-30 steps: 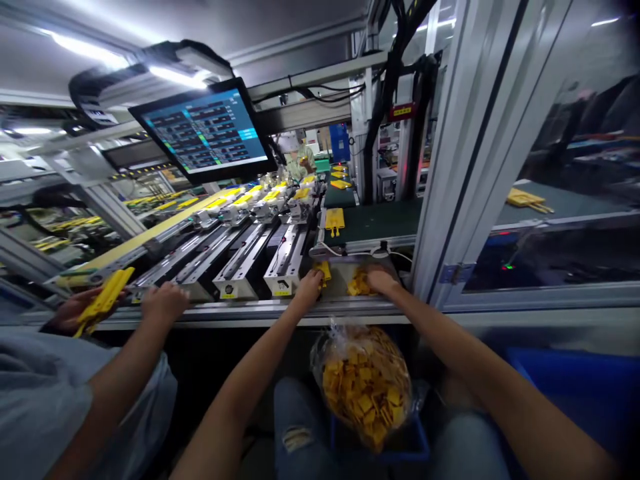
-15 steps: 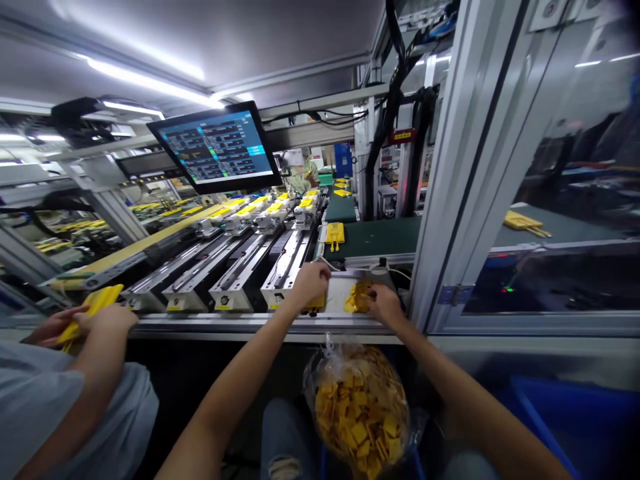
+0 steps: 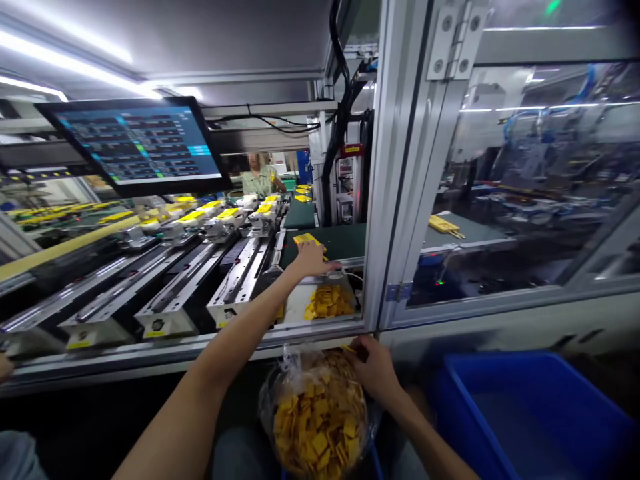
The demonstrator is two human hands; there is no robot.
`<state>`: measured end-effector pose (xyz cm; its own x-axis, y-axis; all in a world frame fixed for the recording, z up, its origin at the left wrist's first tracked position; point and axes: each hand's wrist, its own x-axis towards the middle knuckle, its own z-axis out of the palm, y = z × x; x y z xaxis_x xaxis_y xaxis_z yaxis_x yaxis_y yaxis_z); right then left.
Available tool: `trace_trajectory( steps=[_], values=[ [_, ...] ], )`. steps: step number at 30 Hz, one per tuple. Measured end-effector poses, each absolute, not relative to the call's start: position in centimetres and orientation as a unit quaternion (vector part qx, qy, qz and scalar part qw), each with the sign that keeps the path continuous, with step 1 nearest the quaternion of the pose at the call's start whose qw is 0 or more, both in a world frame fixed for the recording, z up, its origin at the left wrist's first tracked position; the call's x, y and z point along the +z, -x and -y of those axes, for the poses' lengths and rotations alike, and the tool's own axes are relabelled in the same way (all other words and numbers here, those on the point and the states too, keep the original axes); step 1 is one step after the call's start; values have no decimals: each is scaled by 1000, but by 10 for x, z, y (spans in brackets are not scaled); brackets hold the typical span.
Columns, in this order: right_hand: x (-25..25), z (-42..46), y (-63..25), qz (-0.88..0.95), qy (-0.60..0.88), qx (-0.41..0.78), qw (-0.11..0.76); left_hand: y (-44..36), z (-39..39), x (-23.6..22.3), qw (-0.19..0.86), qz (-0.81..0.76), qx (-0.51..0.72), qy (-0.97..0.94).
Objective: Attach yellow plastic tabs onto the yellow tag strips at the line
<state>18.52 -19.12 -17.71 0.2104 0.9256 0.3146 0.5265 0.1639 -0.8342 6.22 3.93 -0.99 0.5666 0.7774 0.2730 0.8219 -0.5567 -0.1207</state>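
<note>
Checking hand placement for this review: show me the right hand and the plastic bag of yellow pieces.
Right hand [image 3: 377, 370]: head view, back of the hand.
Plastic bag [image 3: 283, 380]: head view, clear plastic near top.

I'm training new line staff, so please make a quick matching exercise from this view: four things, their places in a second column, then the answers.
Things:
1. left hand
2. right hand
3. blue bin
4. monitor

Places:
A. Upper left, showing rows of data
B. At the mouth of the clear bag of yellow pieces
C. Lower right, beside the bag
D. Reaching over the pale tray toward the green mat

Pairs: 1-D, 2-B, 3-C, 4-A
</note>
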Motion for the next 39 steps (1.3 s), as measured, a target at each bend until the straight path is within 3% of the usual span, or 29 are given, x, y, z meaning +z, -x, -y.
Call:
trace_trajectory(
  steps=[5, 10, 13, 15, 18, 21, 24, 27, 31, 39],
  values=[
    [-169, 210, -201, 555, 608, 231, 518, -60, -1, -27, 168, 268, -137, 939],
    [-159, 229, -211, 472, 590, 283, 592, -37, 52, -36, 30, 209, -339, 917],
    [-161, 237, -221, 411, 578, 313, 632, -22, 106, -44, -147, 342, -467, 802],
    [-168, 241, -228, 385, 588, 327, 631, -14, 140, -63, -323, 425, -476, 699],
    [-185, 248, -233, 355, 599, 379, 609, -8, 181, -121, -607, 446, -363, 548],
    [-208, 263, -232, 343, 598, 445, 572, -11, 220, -193, -751, 459, -232, 415],
    [-232, 287, -228, 365, 610, 494, 501, -17, 259, -246, -793, 466, -166, 355],
    [-248, 313, -222, 393, 609, 544, 423, -21, 285, -271, -818, 450, -148, 327],
    [-252, 330, -218, 431, 600, 578, 348, -26, 290, -276, -826, 437, -153, 320],
    [-237, 321, -224, 531, 620, 509, 274, -30, 279, -267, -831, 429, -139, 325]
  ],
)
